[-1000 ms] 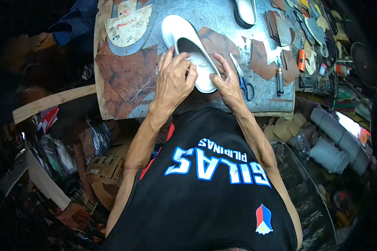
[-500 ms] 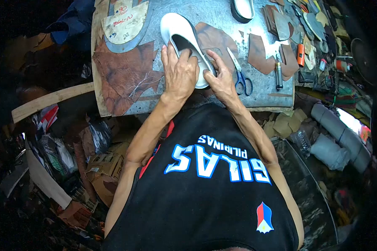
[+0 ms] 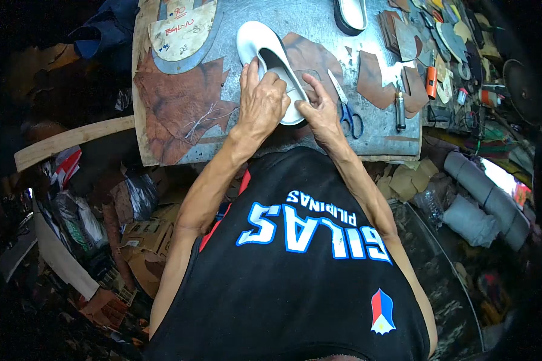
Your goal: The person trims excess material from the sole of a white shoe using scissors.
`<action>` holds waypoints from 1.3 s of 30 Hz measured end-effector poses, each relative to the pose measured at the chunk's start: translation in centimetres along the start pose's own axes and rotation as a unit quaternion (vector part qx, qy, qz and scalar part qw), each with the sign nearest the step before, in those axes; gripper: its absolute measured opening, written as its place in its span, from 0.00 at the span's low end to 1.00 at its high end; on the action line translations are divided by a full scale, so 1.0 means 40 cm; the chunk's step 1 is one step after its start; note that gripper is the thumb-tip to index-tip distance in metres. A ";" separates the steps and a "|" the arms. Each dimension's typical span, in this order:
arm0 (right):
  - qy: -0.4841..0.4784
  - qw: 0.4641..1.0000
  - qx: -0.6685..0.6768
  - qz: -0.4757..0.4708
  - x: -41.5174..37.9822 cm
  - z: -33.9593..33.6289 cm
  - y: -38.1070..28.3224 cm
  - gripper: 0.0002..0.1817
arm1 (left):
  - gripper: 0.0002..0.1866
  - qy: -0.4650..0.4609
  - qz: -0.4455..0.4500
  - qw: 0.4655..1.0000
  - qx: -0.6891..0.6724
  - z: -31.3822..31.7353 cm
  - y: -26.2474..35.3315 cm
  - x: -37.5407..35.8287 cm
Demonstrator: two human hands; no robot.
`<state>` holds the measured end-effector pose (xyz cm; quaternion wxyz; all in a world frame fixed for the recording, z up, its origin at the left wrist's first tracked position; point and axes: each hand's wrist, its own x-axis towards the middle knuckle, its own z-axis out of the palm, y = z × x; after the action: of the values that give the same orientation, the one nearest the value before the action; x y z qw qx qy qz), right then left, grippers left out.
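Observation:
A white slip-on shoe with a dark sole edge lies on the worktable, its toe pointing away from me. My left hand grips its left side, with some fingers bent into the opening and the index finger along the rim. At the right of the heel, my right hand holds the edge, its thumb on the rim and its index finger raised outside. Brown leather lies partly under the shoe. Scissors with dark blue handles rest just right of my right hand.
A large brown leather piece and a marked pattern lie at left. A second white shoe stands at the far edge. Leather cutouts, a dark-handled tool and an orange object lie at right.
My left hand's fingers have shifted on the rim, and more of the white insole shows. The shoe sits slightly farther right and lower in view. Both hands still hold it.

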<state>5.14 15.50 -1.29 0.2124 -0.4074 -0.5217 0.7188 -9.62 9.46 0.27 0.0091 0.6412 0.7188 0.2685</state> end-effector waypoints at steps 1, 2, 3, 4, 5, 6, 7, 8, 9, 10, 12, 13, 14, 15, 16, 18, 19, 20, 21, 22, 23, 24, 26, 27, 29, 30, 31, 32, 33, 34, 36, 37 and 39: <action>0.000 1.000 0.004 0.002 0.000 0.001 0.001 0.36 | 0.06 -0.003 0.005 1.000 -0.007 0.000 -0.002 0.000; -0.001 1.000 0.008 0.005 -0.001 0.003 0.002 0.36 | 0.06 -0.003 0.003 1.000 -0.008 0.001 -0.003 -0.003; -0.002 1.000 0.007 0.006 -0.003 0.004 0.002 0.36 | 0.06 -0.004 0.004 1.000 -0.010 0.004 -0.006 -0.006; -0.002 1.000 0.012 0.004 -0.004 0.006 -0.001 0.36 | 0.06 -0.004 0.005 1.000 -0.012 0.005 -0.008 -0.009; -0.002 1.000 0.017 0.003 -0.005 0.007 -0.002 0.36 | 0.06 -0.003 0.004 1.000 -0.012 0.004 -0.008 -0.013; -0.002 1.000 0.016 0.002 -0.004 0.008 0.002 0.36 | 0.06 -0.003 0.004 1.000 -0.014 0.002 -0.008 -0.015; -0.004 1.000 0.000 0.009 -0.004 0.007 0.007 0.36 | 0.06 -0.003 0.005 1.000 -0.017 0.000 -0.006 -0.017; -0.003 1.000 -0.015 0.017 -0.005 0.006 0.010 0.36 | 0.06 -0.002 0.008 1.000 -0.018 -0.001 -0.007 -0.018; 0.001 1.000 -0.015 0.015 -0.005 0.005 0.011 0.36 | 0.06 0.005 0.001 0.999 -0.038 -0.004 -0.010 -0.022; 0.012 0.996 -0.087 -0.034 -0.007 0.012 0.006 0.36 | 0.07 0.011 -0.007 0.998 -0.057 -0.010 -0.013 -0.027; 0.027 0.984 -0.156 -0.086 -0.012 0.030 -0.012 0.36 | 0.09 0.004 -0.015 0.997 -0.076 -0.031 -0.015 -0.036; 0.023 0.977 -0.195 -0.087 -0.027 0.043 -0.040 0.37 | 0.09 0.010 -0.054 0.994 -0.097 -0.033 -0.017 -0.040; 0.018 0.968 -0.233 -0.086 -0.036 0.051 -0.054 0.37 | 0.10 0.016 -0.094 0.988 -0.118 -0.032 -0.020 -0.045; 0.017 0.969 -0.225 -0.102 -0.028 0.049 -0.021 0.38 | 0.11 0.031 -0.084 0.988 -0.126 -0.029 -0.026 -0.050; 0.018 0.969 -0.225 -0.102 -0.031 0.053 -0.023 0.38 | 0.11 0.031 -0.084 0.988 -0.126 -0.034 -0.023 -0.051; 0.024 0.953 -0.264 -0.148 -0.041 0.059 -0.027 0.39 | 0.10 0.036 -0.131 0.969 -0.204 -0.051 -0.009 -0.055; 0.027 0.953 -0.264 -0.147 -0.042 0.059 -0.022 0.39 | 0.10 0.072 -0.085 0.981 -0.158 -0.062 -0.009 -0.050; 0.023 0.947 -0.270 -0.173 -0.043 0.057 -0.011 0.40 | 0.10 0.069 -0.083 0.981 -0.162 -0.081 -0.002 -0.045; 0.020 0.940 -0.277 -0.199 -0.045 0.052 -0.002 0.41 | 0.12 0.011 -0.181 0.963 -0.197 -0.101 0.008 -0.038; 0.026 0.939 -0.280 -0.197 -0.045 0.047 0.001 0.41 | 0.14 -0.048 -0.275 0.933 -0.229 -0.109 0.012 -0.034; 0.019 0.922 -0.307 -0.236 -0.044 0.042 0.004 0.42 | 0.18 -0.019 -0.274 0.929 -0.247 -0.087 -0.003 -0.044; 0.012 0.902 -0.332 -0.275 -0.039 0.036 0.008 0.42 | 0.19 -0.071 -0.288 0.926 -0.236 -0.094 -0.012 -0.049; -0.005 0.895 -0.338 -0.292 -0.030 0.017 0.020 0.46 | 0.16 -0.139 -0.258 0.947 -0.135 -0.134 -0.004 -0.046; -0.025 0.868 -0.391 -0.305 -0.033 0.007 0.025 0.47 | 0.16 -0.143 -0.256 0.947 -0.133 -0.137 -0.004 -0.044; -0.041 0.819 -0.452 -0.351 -0.035 0.002 0.038 0.52 | 0.11 -0.083 -0.129 0.988 -0.027 -0.138 0.001 -0.043; -0.038 0.821 -0.451 -0.348 -0.042 0.003 0.045 0.52 | 0.11 -0.087 -0.127 0.988 -0.028 -0.136 -0.001 -0.034; -0.046 0.818 -0.462 -0.340 -0.052 0.011 0.043 0.52 | 0.10 -0.082 -0.058 0.995 -0.011 -0.130 -0.011 -0.013; -0.053 0.815 -0.473 -0.331 -0.059 0.014 0.042 0.52 | 0.11 -0.076 0.012 0.997 0.006 -0.120 -0.025 0.006; -0.051 0.804 -0.493 -0.330 -0.059 0.007 0.051 0.48 | 0.15 -0.095 0.059 0.994 -0.008 -0.097 -0.054 0.009; -0.048 0.805 -0.492 -0.329 -0.067 0.002 0.032 0.48 | 0.15 -0.097 0.062 0.993 -0.008 -0.076 -0.084 0.011; 0.036 0.790 -0.509 -0.341 -0.097 -0.020 -0.017 0.43 | 0.17 -0.061 0.147 0.984 -0.076 -0.049 -0.124 0.007; 0.065 0.792 -0.493 -0.355 -0.100 -0.060 -0.007 0.37 | 0.18 -0.068 0.149 0.982 -0.093 -0.054 -0.126 0.010; 0.169 0.764 -0.561 -0.269 -0.125 -0.115 0.020 0.26 | 0.17 -0.069 0.151 0.982 -0.091 -0.057 -0.134 0.017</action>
<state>11.84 14.19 -0.77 0.2156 -0.4114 -0.8759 0.1308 -15.45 9.04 0.31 0.0760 0.7556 0.5841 0.2865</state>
